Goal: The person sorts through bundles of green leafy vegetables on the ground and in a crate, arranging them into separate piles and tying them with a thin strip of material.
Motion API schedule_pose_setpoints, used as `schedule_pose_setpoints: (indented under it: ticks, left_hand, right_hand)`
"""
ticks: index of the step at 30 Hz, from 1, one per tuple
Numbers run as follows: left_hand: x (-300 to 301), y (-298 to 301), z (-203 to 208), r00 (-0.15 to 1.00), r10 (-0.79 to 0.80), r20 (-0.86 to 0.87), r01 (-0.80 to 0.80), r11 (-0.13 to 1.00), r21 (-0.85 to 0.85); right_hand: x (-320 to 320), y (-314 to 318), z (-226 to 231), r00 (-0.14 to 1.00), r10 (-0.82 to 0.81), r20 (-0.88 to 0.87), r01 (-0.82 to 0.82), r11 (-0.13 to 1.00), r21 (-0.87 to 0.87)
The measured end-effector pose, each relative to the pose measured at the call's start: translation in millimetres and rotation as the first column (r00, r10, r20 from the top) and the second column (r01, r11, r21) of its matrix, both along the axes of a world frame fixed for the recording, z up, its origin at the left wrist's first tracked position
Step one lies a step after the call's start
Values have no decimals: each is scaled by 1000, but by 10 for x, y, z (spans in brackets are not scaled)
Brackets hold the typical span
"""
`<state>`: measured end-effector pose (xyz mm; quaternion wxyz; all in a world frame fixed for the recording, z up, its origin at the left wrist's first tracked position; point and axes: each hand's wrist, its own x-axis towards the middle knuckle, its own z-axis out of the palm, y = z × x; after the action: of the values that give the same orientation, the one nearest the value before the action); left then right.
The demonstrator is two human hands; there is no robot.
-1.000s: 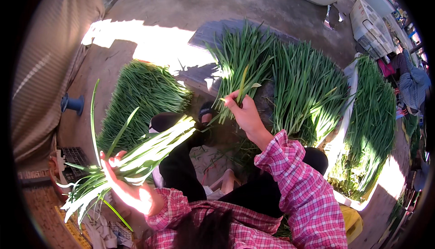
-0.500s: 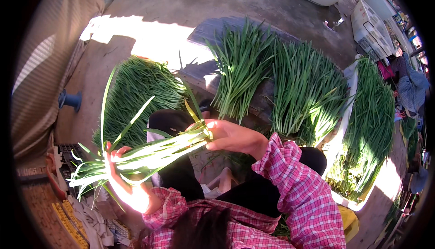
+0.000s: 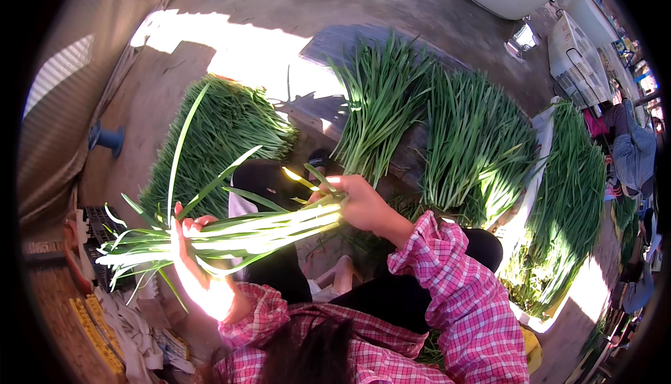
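Held level above the person's dark-trousered knees, a bunch of long green leaves (image 3: 269,236) spans the gap between the two hands. The left hand (image 3: 198,279) is half curled around it near the loose, splayed end, with a few long blades sticking up past the fingers; the right hand (image 3: 365,204) is closed about the paler, evener end (a yellowed leaf (image 3: 299,178) pokes out just beside it). Beyond the left hand is a thick green pile (image 3: 217,125); ahead, a smaller heap (image 3: 381,108) lies beside a broader heap (image 3: 475,139), with a white crate (image 3: 565,76) farther off.
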<state>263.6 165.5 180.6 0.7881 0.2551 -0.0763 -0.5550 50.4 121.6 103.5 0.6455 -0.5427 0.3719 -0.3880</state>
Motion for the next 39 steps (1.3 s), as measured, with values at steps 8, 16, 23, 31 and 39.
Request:
schedule_pose_setpoints:
  ticks: [8, 16, 23, 31, 39]
  left_hand:
    - [308, 50, 49, 988, 32, -152, -38, 999, -37]
    - [50, 79, 38, 955, 210, 207, -204, 978, -52]
    - [-165, 26, 76, 936, 252, 245, -270, 962, 46]
    - [-168, 21, 56, 981, 138, 139, -130, 989, -64]
    - [110, 46, 286, 961, 220, 168, -165, 942, -292]
  right_hand:
    - [-186, -87, 103, 993, -17, -118, 29, 994, 105]
    - [-52, 32, 274, 948, 63, 312, -150, 953, 263]
    - [189, 182, 172, 985, -127, 121, 112, 986, 121]
    - [105, 152, 97, 898, -342, 279, 231, 903, 363]
    - [-353, -71, 203, 894, -128, 428, -9, 953, 304]
